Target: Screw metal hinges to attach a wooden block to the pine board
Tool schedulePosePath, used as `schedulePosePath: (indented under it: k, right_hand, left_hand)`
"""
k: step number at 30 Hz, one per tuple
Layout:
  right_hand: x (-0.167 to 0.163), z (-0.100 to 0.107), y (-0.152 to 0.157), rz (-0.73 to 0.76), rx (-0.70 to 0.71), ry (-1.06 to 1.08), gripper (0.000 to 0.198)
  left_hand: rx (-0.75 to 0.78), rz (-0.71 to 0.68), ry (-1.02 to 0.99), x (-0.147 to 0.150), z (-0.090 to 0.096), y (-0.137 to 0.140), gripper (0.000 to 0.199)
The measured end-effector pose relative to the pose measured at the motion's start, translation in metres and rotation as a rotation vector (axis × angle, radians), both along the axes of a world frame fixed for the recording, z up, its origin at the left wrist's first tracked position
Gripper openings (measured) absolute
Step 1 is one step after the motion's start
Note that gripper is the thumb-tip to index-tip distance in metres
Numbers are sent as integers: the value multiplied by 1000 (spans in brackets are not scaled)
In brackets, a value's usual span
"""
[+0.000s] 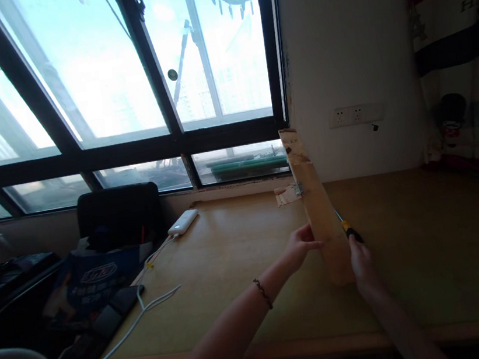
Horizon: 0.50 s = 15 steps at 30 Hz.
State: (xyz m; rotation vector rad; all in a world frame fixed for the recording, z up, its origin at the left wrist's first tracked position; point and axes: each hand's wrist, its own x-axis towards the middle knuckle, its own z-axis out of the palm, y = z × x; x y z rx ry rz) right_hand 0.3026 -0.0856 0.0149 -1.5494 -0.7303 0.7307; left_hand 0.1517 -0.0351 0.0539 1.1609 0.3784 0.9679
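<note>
A long wooden board [314,193] leans upright over the table, its lower end near me. My left hand [299,247] pinches the board's left edge, thumb on the near face and the other fingers partly hidden behind it. Higher up that edge, a small metal hinge [298,188] joins the board to a short wood piece [286,195] sticking out leftward. Wrapped round a screwdriver [351,232] with a yellow and black handle, my right hand [360,263] is beside the board's lower right edge. The screwdriver's shaft points up and away, and its tip is close to the board.
The wooden table [228,228] carries a white power strip [183,223] at its left, with white cables [144,310] running toward me. A black chair [121,216] and a blue bag [97,275] are left of the table. Behind are windows and a wall socket [357,114]; a patterned curtain [461,56] hangs right.
</note>
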Motion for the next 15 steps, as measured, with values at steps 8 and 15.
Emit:
schedulePosePath:
  k: [8, 15]
  right_hand:
    - [-90, -4, -2, 203, 6, 16, 54]
    - [-101, -9, 0, 266, -42, 47, 57]
  left_hand:
    - [-154, 27, 4, -84, -18, 3, 54]
    - [-224, -6, -55, -99, -36, 3, 53]
